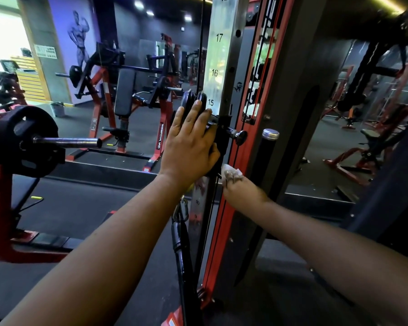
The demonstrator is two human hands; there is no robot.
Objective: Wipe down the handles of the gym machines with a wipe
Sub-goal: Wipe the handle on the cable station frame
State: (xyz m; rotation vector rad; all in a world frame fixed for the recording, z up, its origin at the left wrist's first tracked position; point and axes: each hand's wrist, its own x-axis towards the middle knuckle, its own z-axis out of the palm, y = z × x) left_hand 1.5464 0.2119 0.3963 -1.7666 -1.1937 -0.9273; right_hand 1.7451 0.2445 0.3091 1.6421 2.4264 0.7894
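My left hand [190, 144] lies flat with straight fingers against the black pulley carriage [222, 135] of a cable machine, at the numbered steel upright [218, 55] near mark 15. Just below and to the right, my right hand [239, 187] grips a crumpled white wipe [229, 169] and presses it against the machine's cable beside the red frame post [224, 220]. A black strap handle [180, 234] hangs from a carabiner under my left wrist. The carriage's adjustment knob [240, 136] sticks out to the right.
A barbell sleeve with a black weight plate [31, 140] juts in from the left at chest height. Red plate-loaded machines and a bench [124, 95] stand behind on the dark rubber floor. A grey bucket [57, 109] sits by the purple wall. A black padded post [266, 156] rises at right.
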